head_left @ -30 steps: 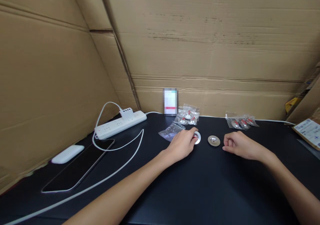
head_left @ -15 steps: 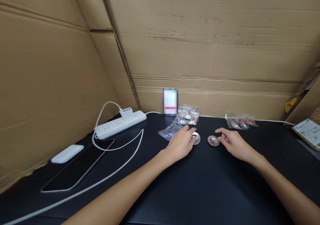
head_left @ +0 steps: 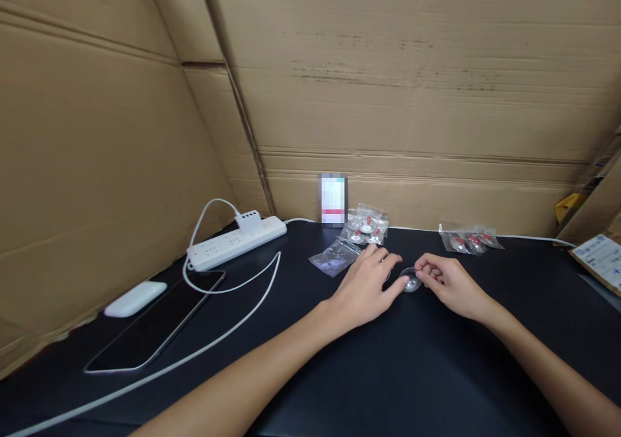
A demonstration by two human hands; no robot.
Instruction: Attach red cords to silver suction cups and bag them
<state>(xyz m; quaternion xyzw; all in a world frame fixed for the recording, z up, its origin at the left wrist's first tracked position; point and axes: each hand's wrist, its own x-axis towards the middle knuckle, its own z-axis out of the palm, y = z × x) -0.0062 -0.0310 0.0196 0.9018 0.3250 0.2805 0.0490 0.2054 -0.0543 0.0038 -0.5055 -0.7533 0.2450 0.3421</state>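
A small dished metal disc (head_left: 412,283) stands in front of me between my two hands. My right hand (head_left: 449,283) is closed, thumb and forefinger pinching the disc's right rim. My left hand (head_left: 371,285) has its fingers apart, its thumb tip touching or just at the disc's left edge. Under those left fingers a sliver of a second metal disc (head_left: 389,275) shows; the rest is covered. Just beyond my left hand lies a clear plastic bag (head_left: 332,258).
Behind my left hand are small bags of metal discs with red parts (head_left: 365,225), with more bags (head_left: 470,240) at right. A screen (head_left: 332,199) leans on the cardboard wall (head_left: 412,120). Left: power strip (head_left: 223,246), cable (head_left: 242,324), dark phone-like slab (head_left: 155,327), white case (head_left: 136,298).
My right hand has closed on the rim of the right-hand disc, which is now tilted. My left hand has shifted right, its thumb reaching toward that disc.
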